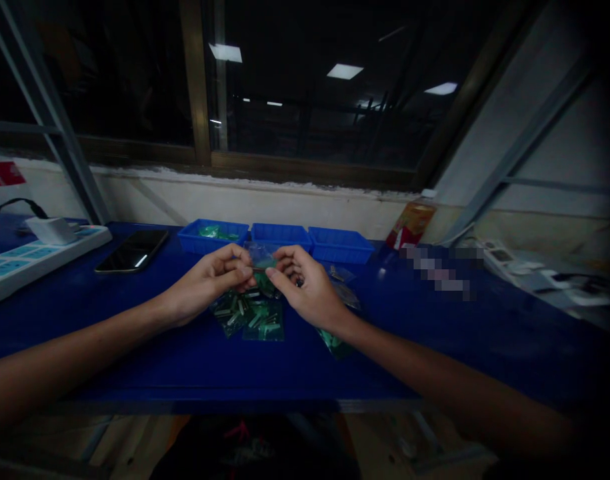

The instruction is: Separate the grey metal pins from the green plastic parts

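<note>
My left hand (219, 277) and my right hand (302, 283) meet above the blue table (135, 340), both pinching one small clear plastic bag (261, 255) with green at its bottom. Left thumb and forefinger grip its left edge, right fingers its right edge. Under the hands lie green-tinted bags of small metal parts (252, 319). Another green bag (335, 343) pokes out beneath my right wrist.
Three blue trays stand at the back: left tray (212, 237) with green bags inside, middle tray (281, 235), right tray (341, 245). A black phone (132, 251) lies left, beyond it a white power strip (29, 257) with a plugged adapter. A red-orange packet (409, 225) leans at right.
</note>
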A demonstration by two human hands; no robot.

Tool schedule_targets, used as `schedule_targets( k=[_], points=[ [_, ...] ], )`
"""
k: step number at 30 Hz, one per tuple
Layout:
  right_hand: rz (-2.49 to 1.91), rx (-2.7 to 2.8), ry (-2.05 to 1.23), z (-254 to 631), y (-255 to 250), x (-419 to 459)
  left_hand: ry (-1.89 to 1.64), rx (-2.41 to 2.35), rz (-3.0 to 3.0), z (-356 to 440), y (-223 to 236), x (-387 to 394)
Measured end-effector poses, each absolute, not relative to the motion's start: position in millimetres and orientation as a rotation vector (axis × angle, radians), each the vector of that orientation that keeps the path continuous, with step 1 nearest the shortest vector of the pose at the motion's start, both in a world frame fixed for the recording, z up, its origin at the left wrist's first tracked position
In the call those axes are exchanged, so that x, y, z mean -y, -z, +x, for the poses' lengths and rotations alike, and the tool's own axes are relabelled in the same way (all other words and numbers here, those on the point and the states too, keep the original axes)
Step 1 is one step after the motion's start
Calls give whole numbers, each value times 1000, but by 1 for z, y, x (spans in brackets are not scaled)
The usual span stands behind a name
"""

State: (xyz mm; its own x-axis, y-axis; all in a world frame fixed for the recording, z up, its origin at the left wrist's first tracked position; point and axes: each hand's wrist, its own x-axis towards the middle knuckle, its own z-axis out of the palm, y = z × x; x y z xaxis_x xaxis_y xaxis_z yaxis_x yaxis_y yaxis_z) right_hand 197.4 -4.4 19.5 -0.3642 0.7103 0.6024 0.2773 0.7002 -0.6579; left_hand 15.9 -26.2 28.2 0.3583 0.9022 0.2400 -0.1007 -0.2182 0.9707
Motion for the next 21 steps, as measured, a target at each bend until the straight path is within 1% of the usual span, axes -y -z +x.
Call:
schedule_targets(
  k=[4,6,12,15,17,21],
  points=[
    [-768,2000,-652,197,-23,7,-1071,-753,1513,15,-27,27],
    [-769,2016,-639,197,-25,9,-1070,-761,1522,15,-26,27],
    [-738,2115,-352,199,-25,12,-1062,-830,1634,17,-25,27],
    [-733,2156,-289,198,-23,12,-1024,-858,1702,17,-24,27],
    [-758,2172,-331,198,-22,12,-1015,-886,1744,16,-24,26],
    [-794,2199,-546,197,-24,13,-1044,-939,1822,14,-24,25]
  ],
)
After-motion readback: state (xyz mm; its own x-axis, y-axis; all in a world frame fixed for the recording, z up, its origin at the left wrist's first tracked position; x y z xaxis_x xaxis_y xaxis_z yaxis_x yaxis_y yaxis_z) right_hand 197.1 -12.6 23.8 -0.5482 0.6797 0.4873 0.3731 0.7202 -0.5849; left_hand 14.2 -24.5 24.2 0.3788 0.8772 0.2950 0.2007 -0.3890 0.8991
